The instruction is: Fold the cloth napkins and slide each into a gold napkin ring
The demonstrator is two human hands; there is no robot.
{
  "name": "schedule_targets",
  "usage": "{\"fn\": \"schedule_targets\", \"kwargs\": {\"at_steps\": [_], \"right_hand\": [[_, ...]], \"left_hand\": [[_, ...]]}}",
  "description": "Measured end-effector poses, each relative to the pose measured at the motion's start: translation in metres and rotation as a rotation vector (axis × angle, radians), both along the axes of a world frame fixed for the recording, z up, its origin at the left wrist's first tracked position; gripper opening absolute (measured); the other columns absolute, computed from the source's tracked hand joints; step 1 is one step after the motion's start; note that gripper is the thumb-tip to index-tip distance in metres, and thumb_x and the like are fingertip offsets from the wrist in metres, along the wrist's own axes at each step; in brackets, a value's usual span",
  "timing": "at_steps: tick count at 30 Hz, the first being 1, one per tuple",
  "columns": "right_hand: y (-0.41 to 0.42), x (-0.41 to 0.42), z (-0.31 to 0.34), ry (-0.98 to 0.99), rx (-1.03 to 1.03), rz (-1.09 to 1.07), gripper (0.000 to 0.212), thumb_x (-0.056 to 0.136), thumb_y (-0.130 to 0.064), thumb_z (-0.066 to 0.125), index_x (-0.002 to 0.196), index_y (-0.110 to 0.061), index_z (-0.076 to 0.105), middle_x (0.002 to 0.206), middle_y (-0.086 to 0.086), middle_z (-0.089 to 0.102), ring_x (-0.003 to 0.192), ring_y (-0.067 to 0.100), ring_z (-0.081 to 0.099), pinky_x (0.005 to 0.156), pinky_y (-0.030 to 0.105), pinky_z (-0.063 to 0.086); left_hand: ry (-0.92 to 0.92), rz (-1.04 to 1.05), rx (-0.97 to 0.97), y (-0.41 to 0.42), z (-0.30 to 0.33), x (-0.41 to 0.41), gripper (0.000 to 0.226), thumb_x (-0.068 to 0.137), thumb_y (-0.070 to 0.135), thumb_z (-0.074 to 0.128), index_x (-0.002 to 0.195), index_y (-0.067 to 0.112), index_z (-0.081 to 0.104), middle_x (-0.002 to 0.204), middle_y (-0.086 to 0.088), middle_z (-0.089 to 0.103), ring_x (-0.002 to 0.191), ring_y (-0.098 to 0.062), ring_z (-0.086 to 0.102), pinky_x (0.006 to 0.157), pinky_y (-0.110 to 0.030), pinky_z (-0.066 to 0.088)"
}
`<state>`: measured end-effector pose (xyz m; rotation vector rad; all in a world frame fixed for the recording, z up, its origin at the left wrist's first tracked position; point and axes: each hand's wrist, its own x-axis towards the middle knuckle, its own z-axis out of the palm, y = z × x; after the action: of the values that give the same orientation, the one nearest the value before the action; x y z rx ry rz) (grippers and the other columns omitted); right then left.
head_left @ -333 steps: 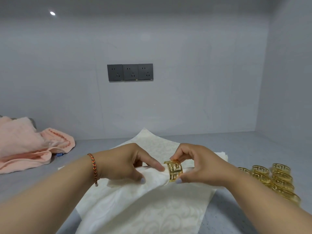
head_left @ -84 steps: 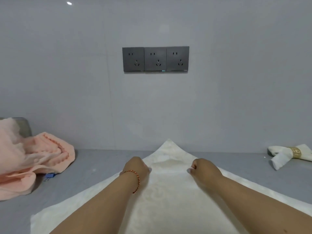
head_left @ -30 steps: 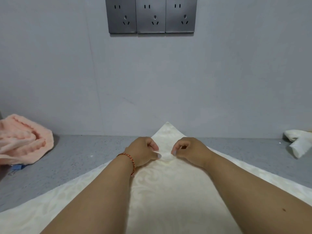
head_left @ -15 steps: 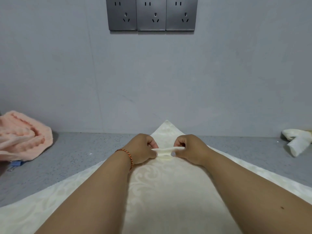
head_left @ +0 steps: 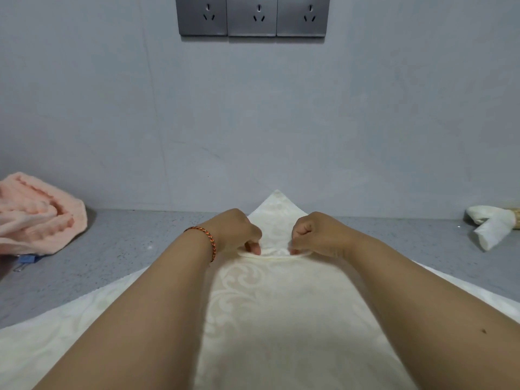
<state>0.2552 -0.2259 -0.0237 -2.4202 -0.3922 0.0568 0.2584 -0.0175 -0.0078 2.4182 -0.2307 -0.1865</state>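
A cream patterned cloth napkin (head_left: 275, 319) lies spread on the grey counter, one corner pointing at the wall. My left hand (head_left: 236, 233) and my right hand (head_left: 318, 235) both pinch a raised pleat of the napkin near that far corner, fingers curled, a short gap between them. At the far right edge lies a finished napkin (head_left: 491, 225), rolled and held in a gold ring (head_left: 516, 215) that is partly cut off by the frame.
A crumpled pink towel (head_left: 36, 218) sits at the far left of the counter (head_left: 126, 243), with a small blue clip (head_left: 26, 260) below it. Grey wall sockets (head_left: 253, 15) are on the wall behind.
My hands have moved apart along the pinched fold, widening the pleat across the napkin. The view has shifted slightly.
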Motion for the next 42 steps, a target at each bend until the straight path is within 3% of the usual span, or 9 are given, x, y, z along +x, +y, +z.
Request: {"fn": "schedule_targets", "kwargs": {"at_steps": [4,8,15,22,26,31,35,39,42], "right_hand": [[-0.003,0.001,0.001,0.009,-0.117,0.039,0.015,0.078,-0.025,0.077,0.074,-0.022,0.063,0.068,-0.012,0.055,0.059,0.004,0.048,0.061,0.017,0.038],[-0.001,-0.001,0.006,0.052,-0.253,0.036,0.013,0.085,-0.034,0.069,0.093,-0.028,0.061,0.077,-0.015,0.050,0.065,0.001,0.047,0.061,0.019,0.034],[0.000,-0.006,0.015,0.019,-0.319,0.056,0.019,0.079,-0.023,0.073,0.072,-0.028,0.056,0.072,-0.012,0.054,0.064,0.008,0.050,0.063,0.023,0.040],[0.012,-0.020,0.028,-0.076,-0.449,0.114,0.029,0.069,0.001,0.062,0.059,-0.025,0.053,0.068,-0.010,0.056,0.059,0.007,0.050,0.053,0.021,0.040],[0.018,-0.024,0.032,-0.014,-0.529,0.135,0.028,0.072,0.001,0.063,0.061,-0.024,0.057,0.073,-0.006,0.059,0.063,0.011,0.052,0.056,0.022,0.041],[0.019,-0.025,0.037,0.059,-0.496,0.094,0.019,0.076,-0.011,0.064,0.063,-0.023,0.066,0.077,-0.006,0.065,0.071,0.010,0.057,0.067,0.025,0.047],[0.014,-0.022,0.038,0.114,-0.430,0.076,0.012,0.075,-0.022,0.073,0.064,-0.023,0.068,0.072,-0.008,0.066,0.067,0.007,0.058,0.067,0.023,0.045],[0.013,-0.018,0.031,0.126,-0.480,0.124,0.019,0.078,-0.022,0.077,0.072,-0.024,0.059,0.075,-0.011,0.059,0.068,0.008,0.053,0.062,0.021,0.041],[0.017,-0.018,0.036,0.160,-0.599,0.089,0.025,0.079,-0.032,0.075,0.098,-0.024,0.062,0.086,-0.014,0.054,0.076,0.008,0.052,0.061,0.020,0.038]], "left_hand": [[-0.020,-0.086,0.173,0.001,-0.006,0.003,0.016,0.079,0.031,0.076,0.076,0.017,0.069,0.065,0.009,0.061,0.063,-0.006,0.053,0.063,-0.019,0.042],[-0.029,-0.104,0.295,0.002,-0.005,0.005,0.025,0.079,0.039,0.075,0.091,0.020,0.065,0.081,0.011,0.060,0.078,-0.009,0.056,0.074,-0.023,0.046],[0.012,-0.148,0.296,0.004,0.001,0.002,0.015,0.077,0.032,0.076,0.082,0.020,0.069,0.075,0.007,0.063,0.069,-0.011,0.057,0.076,-0.032,0.054],[-0.038,-0.219,0.301,-0.001,0.010,-0.005,0.025,0.070,0.009,0.078,0.059,0.025,0.062,0.062,0.012,0.057,0.060,-0.007,0.051,0.060,-0.020,0.041],[-0.001,-0.259,0.397,-0.003,0.017,-0.009,0.018,0.072,0.013,0.078,0.068,0.028,0.069,0.064,0.016,0.057,0.063,-0.001,0.051,0.058,-0.015,0.042],[0.133,-0.275,0.484,0.001,0.033,-0.014,0.012,0.082,0.032,0.073,0.094,0.031,0.075,0.086,0.021,0.066,0.080,0.005,0.051,0.033,-0.004,0.029],[0.143,-0.260,0.482,0.001,0.030,-0.009,0.008,0.084,0.038,0.071,0.083,0.031,0.076,0.094,0.018,0.072,0.094,0.000,0.059,0.047,-0.006,0.038],[0.089,-0.299,0.661,-0.013,0.023,-0.005,0.016,0.072,0.034,0.081,0.084,0.026,0.074,0.086,0.009,0.070,0.090,-0.010,0.061,0.084,-0.023,0.048],[0.135,-0.293,0.838,-0.022,0.029,-0.003,0.043,0.070,0.046,0.079,0.104,0.022,0.071,0.102,0.007,0.070,0.099,-0.015,0.064,0.095,-0.031,0.049]]}}
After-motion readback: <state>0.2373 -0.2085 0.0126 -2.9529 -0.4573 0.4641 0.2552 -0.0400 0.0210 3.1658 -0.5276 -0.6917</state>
